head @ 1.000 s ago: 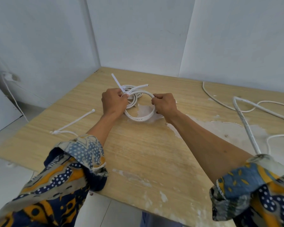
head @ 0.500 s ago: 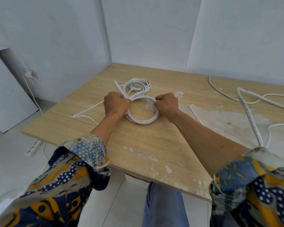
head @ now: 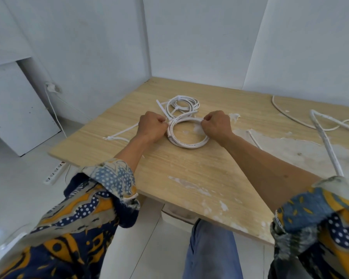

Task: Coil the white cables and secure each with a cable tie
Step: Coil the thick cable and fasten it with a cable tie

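Coiled white cable (head: 187, 144) lies on the surface (head: 189, 174); our left hand (head: 152, 127) grips its left side with the cable tie (head: 162, 108), fingers curled. Our right hand (head: 217, 127) pinches its right edge.

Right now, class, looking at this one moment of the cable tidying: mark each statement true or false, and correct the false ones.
1. The left grip and the right grip both hold the round coil of white cable on the light wooden table. True.
2. A second coil of white cable lies beyond it, nearer the wall corner. True.
3. The white power strip lies on the table. False: it lies on the floor, left of the table.
4. The table's right side holds no uncoiled cable. False: loose white cables lie there.
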